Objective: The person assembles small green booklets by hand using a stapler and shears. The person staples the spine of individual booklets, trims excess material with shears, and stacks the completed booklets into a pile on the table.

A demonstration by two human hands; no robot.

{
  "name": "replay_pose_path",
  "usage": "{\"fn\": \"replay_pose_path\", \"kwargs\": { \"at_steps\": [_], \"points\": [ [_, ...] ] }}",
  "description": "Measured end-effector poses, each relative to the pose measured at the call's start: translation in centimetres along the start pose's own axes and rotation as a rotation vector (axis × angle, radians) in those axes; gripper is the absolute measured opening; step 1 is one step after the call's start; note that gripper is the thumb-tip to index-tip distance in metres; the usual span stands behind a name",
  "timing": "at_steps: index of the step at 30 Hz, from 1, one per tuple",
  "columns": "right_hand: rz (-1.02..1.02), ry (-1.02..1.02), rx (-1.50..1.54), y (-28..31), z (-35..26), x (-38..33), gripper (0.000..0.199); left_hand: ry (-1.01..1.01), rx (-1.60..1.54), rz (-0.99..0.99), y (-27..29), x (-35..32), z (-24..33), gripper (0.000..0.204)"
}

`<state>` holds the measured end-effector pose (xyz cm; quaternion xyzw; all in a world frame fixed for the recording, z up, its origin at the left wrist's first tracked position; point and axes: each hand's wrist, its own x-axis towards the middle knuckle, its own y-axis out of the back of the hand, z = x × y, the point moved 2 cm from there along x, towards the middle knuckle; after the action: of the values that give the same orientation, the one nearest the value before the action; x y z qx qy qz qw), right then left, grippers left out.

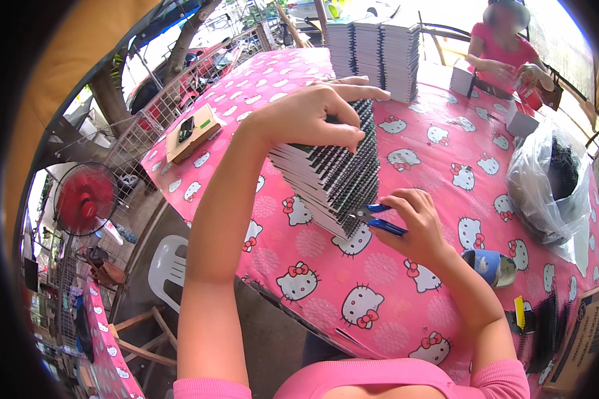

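Note:
A tall stack of white notebooks with black spiral coils [309,176] stands on the table in front of me. My left hand [309,113] is at the top of this stack, its fingers stretched out and its thumb apart from them. In my right hand [416,226] is a pair of pliers with blue handles [387,227]. The handles are spread, and the jaws are at the coil ends near the stack's lower right corner. Whether the jaws grip a wire is too small to tell.
More notebook stacks [373,56] stand at the back. Across the table, a person in pink [506,50] handles something red. At right are a plastic bag of black coils [549,186], a blue patterned roundish object [489,267], loose black coils [549,326] and a carton [589,339]. A shallow cardboard box [193,136] lies left.

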<state>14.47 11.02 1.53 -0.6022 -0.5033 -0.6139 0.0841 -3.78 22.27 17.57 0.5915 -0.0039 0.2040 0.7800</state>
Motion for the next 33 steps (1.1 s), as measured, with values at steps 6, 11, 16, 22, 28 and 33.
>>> {"fn": "replay_pose_path", "kwargs": {
  "at_steps": [6, 11, 16, 22, 28, 33],
  "points": [
    [-0.115, -0.151, 0.217, -1.1, 0.8, -0.4, 0.038, -0.017, -0.029, 0.003, 0.0, 0.2, -0.2, 0.021],
    [-0.270, -0.296, 0.341, 0.0, 0.9, 0.8, 0.036, 0.008, 0.021, 0.012, -0.1, 0.1, 0.1, 0.022],
    [-0.655, -1.270, 1.227, -1.1, 1.4, -0.7, 0.042, -0.002, 0.030, 0.023, -0.2, 0.0, 0.1, 0.022],
    [-0.206, -0.202, 0.117, -0.5, -0.7, -1.7, 0.045, 0.013, -0.018, -0.018, 0.0, 0.0, 0.4, 0.020],
    [-0.234, -0.322, 0.276, -1.9, -0.8, -0.9, 0.037, 0.010, -0.002, 0.005, 0.0, 0.1, 0.3, 0.021],
    [-0.701, -1.268, 1.041, -1.9, 1.2, -0.4, 0.035, 0.023, 0.015, 0.018, -0.2, -0.2, 0.2, 0.021]
  ]
}}
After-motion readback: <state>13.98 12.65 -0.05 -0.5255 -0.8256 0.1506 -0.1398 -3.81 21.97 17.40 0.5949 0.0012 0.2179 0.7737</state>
